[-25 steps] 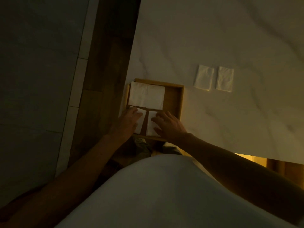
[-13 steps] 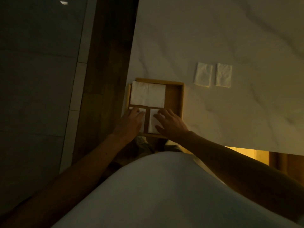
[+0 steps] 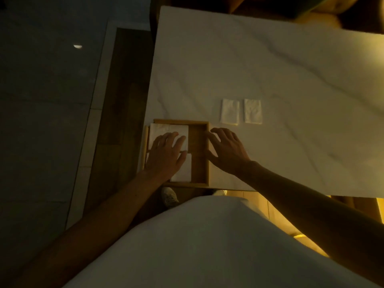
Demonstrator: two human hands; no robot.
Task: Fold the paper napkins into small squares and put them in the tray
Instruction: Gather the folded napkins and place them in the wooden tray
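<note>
A wooden tray (image 3: 205,154) sits at the near left corner of the white marble table (image 3: 270,69). Folded white napkins lie inside it, a pair at the far side (image 3: 166,129) and one at the near side (image 3: 184,170). My left hand (image 3: 165,155) lies flat over them with fingers spread, hiding part of the near ones. My right hand (image 3: 227,151) hovers at the tray's right rim, fingers apart, holding nothing. Two folded napkins lie on the table beyond the tray, one (image 3: 229,111) beside the other (image 3: 252,110).
The table's left edge runs just beside the tray, with dark floor tiles (image 3: 52,121) and a wooden strip (image 3: 120,121) below. My shoes (image 3: 170,197) show under the near edge. My white shirt (image 3: 197,246) fills the bottom of the view.
My left hand slid forward over the napkins in the tray. My right hand lifted off the near napkin and moved right to the tray's rim. The camera tilted up.
</note>
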